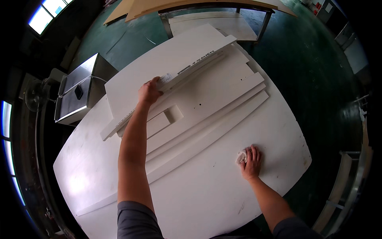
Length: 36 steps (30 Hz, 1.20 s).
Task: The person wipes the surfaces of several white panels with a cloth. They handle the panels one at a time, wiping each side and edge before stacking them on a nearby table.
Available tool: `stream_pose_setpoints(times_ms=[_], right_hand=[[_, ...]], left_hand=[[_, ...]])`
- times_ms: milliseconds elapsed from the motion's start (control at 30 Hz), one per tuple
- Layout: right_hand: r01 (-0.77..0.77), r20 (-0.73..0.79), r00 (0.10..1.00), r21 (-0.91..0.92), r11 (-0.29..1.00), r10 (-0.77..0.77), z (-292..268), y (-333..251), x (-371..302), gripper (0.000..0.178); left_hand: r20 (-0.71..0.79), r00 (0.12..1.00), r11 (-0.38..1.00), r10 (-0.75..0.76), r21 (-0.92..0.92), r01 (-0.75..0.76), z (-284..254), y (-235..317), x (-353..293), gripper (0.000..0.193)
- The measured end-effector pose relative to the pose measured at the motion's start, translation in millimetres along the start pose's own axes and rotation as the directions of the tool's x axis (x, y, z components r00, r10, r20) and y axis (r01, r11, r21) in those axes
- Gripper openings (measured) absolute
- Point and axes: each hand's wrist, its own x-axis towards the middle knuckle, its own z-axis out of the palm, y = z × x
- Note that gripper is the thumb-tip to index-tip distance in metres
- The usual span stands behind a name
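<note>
My left hand [150, 91] grips a long, narrow white board [191, 65] near its middle, fingers over the far edge and thumb on the near side. Dark print runs along the board, which slants from lower left to upper right. Beneath it lies a wider white panel [217, 87] with a rectangular cutout and small dark holes. Several white strips [207, 139] lie along the panel's near side. At the right, my right hand [252, 161] is closed over a crumpled white cloth [241, 157], pressed to the white tabletop [199, 199].
A large white sheet [159, 55] lies beyond the narrow board. Left of the table stands a metal box [81, 87] with a dark phone-like object [78, 92] on top, beside a fan [35, 95]. Another table [211, 6] with wooden boards stands at the far side.
</note>
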Motion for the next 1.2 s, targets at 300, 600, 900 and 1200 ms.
stream_pose_setpoints(times_ms=[300, 600, 900, 1200], right_hand=[[-0.030, 0.035, 0.999, 0.041, 0.999, 0.029, -6, -6, 4, 0.068], [-0.006, 0.036, 0.999, 0.027, 1.000, 0.005, -6, -2, 3, 0.069], [-0.025, 0.062, 0.998, 0.030, 0.999, 0.023, -11, -7, 3, 0.069], [-0.022, 0.049, 0.999, 0.036, 0.999, 0.020, -9, -7, 5, 0.069]], left_hand=[[0.012, 0.996, 0.974, 0.087, -0.210, -0.083, 12, -59, 42, 0.076], [-0.124, 0.988, 0.966, 0.097, -0.227, -0.123, 18, -67, 65, 0.078], [-0.044, 0.999, 0.977, 0.000, -0.214, -0.009, 23, -91, 83, 0.079], [-0.056, 0.998, 0.991, 0.021, 0.133, -0.014, 32, -86, 73, 0.056]])
